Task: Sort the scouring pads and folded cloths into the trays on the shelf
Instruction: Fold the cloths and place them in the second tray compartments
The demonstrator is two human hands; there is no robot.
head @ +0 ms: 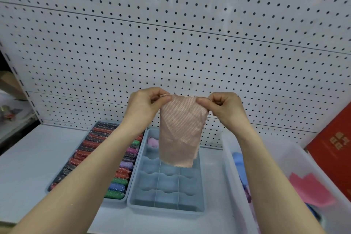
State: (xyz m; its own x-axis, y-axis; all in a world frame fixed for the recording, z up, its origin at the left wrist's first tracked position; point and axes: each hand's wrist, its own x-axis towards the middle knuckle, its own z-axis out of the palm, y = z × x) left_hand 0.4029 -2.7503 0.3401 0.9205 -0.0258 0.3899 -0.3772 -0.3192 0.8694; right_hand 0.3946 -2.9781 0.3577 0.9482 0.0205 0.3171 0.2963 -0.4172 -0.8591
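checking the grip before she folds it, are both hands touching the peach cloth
Touching. The head view shows the left hand and right hand each pinching a top corner of the peach cloth, which hangs between them.

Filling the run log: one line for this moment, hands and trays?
left hand: pinches peach cloth | right hand: pinches same cloth | cloth hangs over divided tray | pad tray: full
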